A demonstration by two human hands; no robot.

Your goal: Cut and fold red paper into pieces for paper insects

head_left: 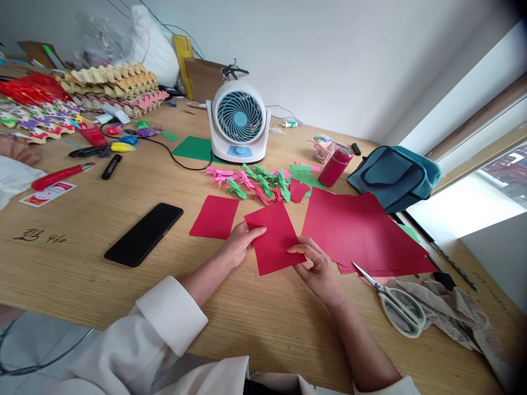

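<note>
A rectangular sheet of red paper (275,236) is held up between my two hands, tilted a little above the table. My left hand (242,241) pinches its left edge, thumb on top. At the lower right corner, my right hand (317,266) grips the sheet between thumb and fingers. Just behind my left hand lies another red paper piece (214,216) of similar size. Large red sheets (354,230) are spread to the right. Scissors (397,302) with pale handles rest near them, their tips beside the sheets' lower edge.
A black phone (144,235) lies at left. Folded green and pink paper pieces (263,181) are heaped before a white fan (239,120). A red bottle (335,166) and a teal bag (395,178) stand at right. Egg trays (115,88) are stacked at the back left.
</note>
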